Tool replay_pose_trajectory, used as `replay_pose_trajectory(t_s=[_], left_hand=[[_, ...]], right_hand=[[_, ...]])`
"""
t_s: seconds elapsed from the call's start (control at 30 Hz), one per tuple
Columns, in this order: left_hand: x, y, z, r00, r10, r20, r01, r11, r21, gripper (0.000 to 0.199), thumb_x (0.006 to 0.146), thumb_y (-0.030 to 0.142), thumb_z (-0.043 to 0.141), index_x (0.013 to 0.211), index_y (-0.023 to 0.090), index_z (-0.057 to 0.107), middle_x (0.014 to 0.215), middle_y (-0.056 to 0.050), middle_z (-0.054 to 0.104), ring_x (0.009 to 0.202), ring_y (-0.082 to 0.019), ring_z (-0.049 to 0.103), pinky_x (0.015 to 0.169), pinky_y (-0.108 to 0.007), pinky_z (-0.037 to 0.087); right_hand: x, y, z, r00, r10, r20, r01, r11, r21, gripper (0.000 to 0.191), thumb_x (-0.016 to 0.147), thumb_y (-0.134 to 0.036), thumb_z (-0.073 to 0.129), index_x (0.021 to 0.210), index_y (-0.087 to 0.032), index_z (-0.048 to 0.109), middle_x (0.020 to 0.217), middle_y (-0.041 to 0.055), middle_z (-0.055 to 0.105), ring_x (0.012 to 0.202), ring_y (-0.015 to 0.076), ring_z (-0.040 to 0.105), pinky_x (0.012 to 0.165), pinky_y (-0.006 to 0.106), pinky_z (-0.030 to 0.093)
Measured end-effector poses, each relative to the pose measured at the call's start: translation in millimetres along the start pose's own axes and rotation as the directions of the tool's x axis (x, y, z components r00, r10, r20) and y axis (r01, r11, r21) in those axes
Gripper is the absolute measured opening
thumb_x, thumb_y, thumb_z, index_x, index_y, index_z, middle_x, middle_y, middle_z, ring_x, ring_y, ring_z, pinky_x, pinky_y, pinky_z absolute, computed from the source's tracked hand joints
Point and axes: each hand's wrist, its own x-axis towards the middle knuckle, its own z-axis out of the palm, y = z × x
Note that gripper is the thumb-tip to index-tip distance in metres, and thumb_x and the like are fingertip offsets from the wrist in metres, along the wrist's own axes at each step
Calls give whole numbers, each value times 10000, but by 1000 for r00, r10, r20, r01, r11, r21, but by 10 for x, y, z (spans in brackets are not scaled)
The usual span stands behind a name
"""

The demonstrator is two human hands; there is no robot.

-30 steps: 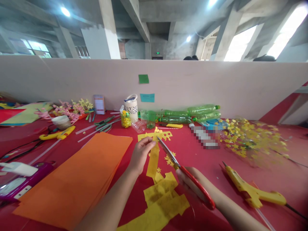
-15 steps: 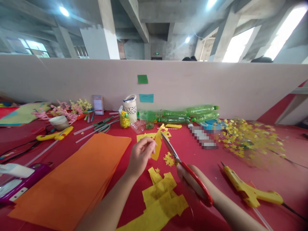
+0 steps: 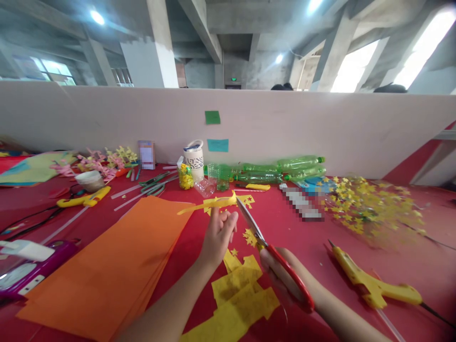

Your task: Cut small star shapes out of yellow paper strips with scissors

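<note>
My right hand [image 3: 281,273] is wrapped round the red handles of a pair of scissors [image 3: 252,222], whose blades look nearly together and point away from me. A narrow yellow strip [image 3: 203,207] stretches leftward from the scissor tips, raised above the table. My left hand [image 3: 219,232] is closed, its fingers curled, with the index finger against the strip; the exact grip is partly hidden. Small yellow stars [image 3: 250,236] lie in a pile beside the blades. Nearer me are overlapping yellow sheet pieces [image 3: 237,289], and yellow cut-out scraps [image 3: 245,200] lie behind the strip.
Orange sheets [image 3: 107,266] are stacked at left, near a purple power strip [image 3: 39,270]. A yellow glue gun [image 3: 370,278] lies at right, below a spray of yellow stars [image 3: 366,204]. Green bottles [image 3: 263,176], a white cup [image 3: 194,159] and a yellow cutter [image 3: 258,187] line the back.
The yellow strip has swung from hanging down beside the blades to lying out leftward. My left hand has shifted slightly right and nearer me; the scissors have barely moved.
</note>
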Motion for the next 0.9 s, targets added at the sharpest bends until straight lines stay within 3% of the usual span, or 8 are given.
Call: replay_pose_trajectory(t_s=[0.2,0.33,0.57,0.9], left_hand=[[-16,-77,-40,972,-141,-186,140,990,-19,440,811,533,548,537,190,523,456,23,427,449,-106,425,459,-242,321],[31,-107,-44,967,-113,-228,67,978,-199,397,816,478,557,561,175,557,475,25,472,418,-83,392,451,-231,330],[99,-88,-63,974,-121,-194,42,929,-369,302,807,394,591,640,143,600,541,28,524,392,-48,387,429,-215,324],[134,-62,-138,988,-67,-137,31,967,-251,303,797,362,575,574,159,570,477,36,493,387,-63,397,434,-224,312]], right_hand=[[14,34,17,1000,-20,-3,20,993,-113,525,799,-656,522,598,-211,328,404,-90,325,333,46,308,370,186,258],[46,59,-8,998,-63,8,63,980,-188,487,802,-584,581,604,-204,351,465,-73,341,414,65,331,410,192,290],[44,53,-32,994,-103,32,107,973,-204,481,801,-556,600,604,-197,348,523,-63,326,475,72,329,431,185,278],[-27,12,-59,992,-89,93,105,977,-186,518,820,-670,488,632,-205,354,434,-86,332,375,50,301,375,177,242]])
